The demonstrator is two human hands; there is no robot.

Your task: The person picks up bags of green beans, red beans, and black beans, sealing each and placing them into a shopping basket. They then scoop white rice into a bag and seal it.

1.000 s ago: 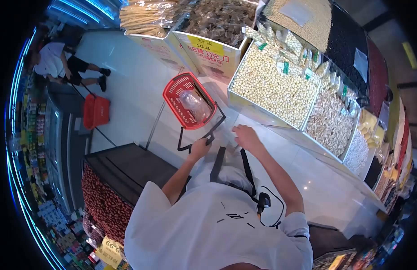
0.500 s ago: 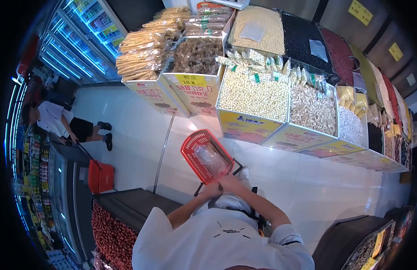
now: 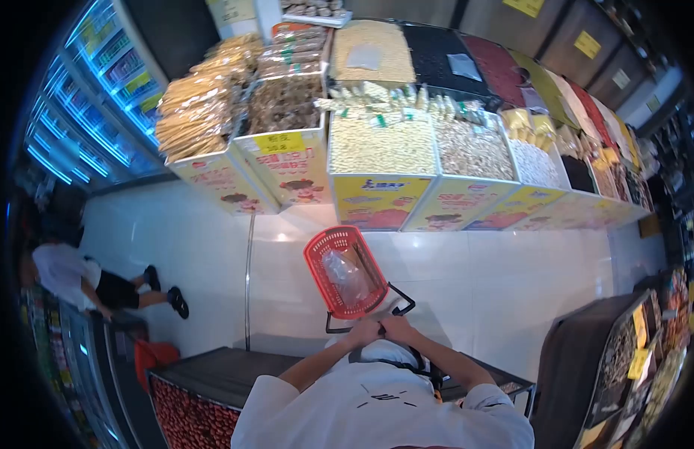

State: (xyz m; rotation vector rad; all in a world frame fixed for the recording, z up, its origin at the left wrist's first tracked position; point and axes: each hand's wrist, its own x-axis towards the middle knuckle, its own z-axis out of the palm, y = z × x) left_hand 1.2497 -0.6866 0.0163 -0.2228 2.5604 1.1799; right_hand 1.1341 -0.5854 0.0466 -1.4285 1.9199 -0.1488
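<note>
The red basket sits on the floor just ahead of the person, between them and the row of bins, tilted a little to the left. A clear bag lies in it. Its black handle folds back toward the person's waist.

A second ago only the left hand was on the handle, and the right hand was off to the side, apart from it. Now the two meet, touching, at the handle. The left is closed around it; the right is folded in against it, but its fingers are hidden, so I cannot tell whether it grips. Having both hands there probably makes the basket easier to control.

The view has swung too: the seed bin and slice bin now stand squarely beyond the basket. Farther left are the bundled sticks; near the person's left side, the dates. Another person bends at far left, beside a second basket.
</note>
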